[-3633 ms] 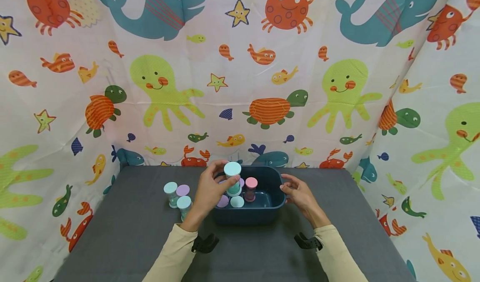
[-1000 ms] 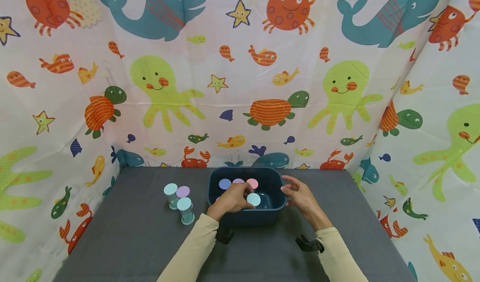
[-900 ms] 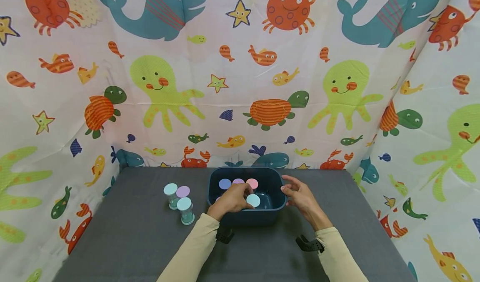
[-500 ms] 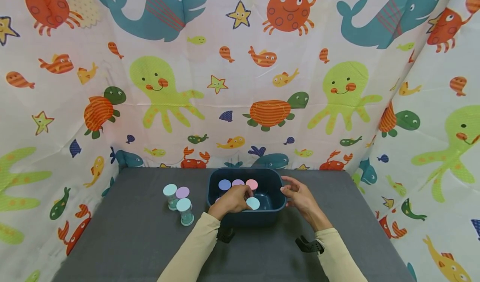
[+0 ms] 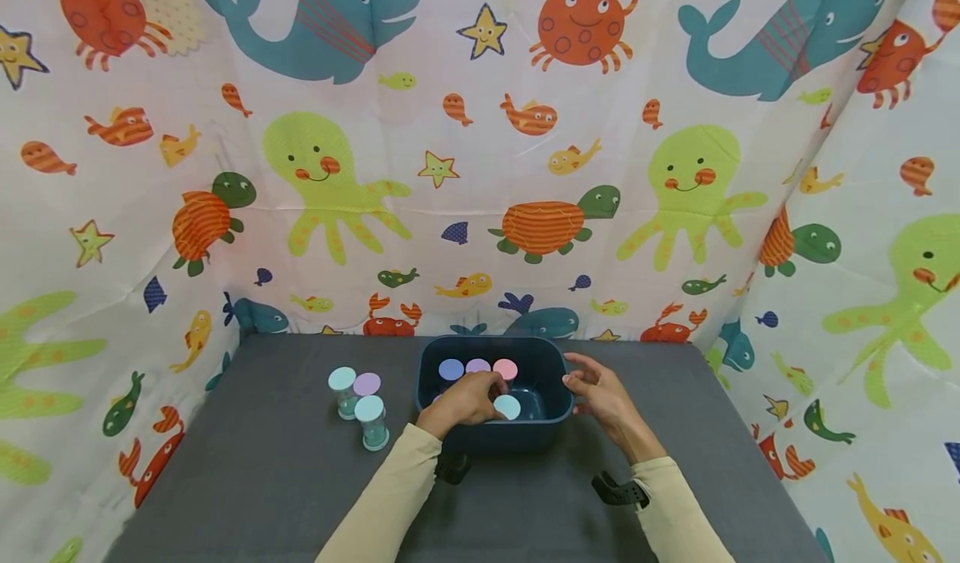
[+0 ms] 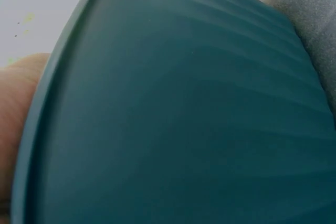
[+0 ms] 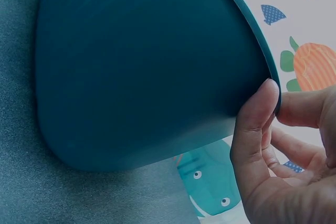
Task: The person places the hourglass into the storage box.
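Right hand pinching the rim of a dark teal bin between thumb and finger, blue-grey cloth along its base, white sheet with sea-creature prints behind.

bright, even head view; hazy, soft left wrist view

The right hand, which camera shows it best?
The right wrist view: there the right hand pinches the bin rim up close. The head view shows it smaller, from above; the left wrist view misses it entirely.
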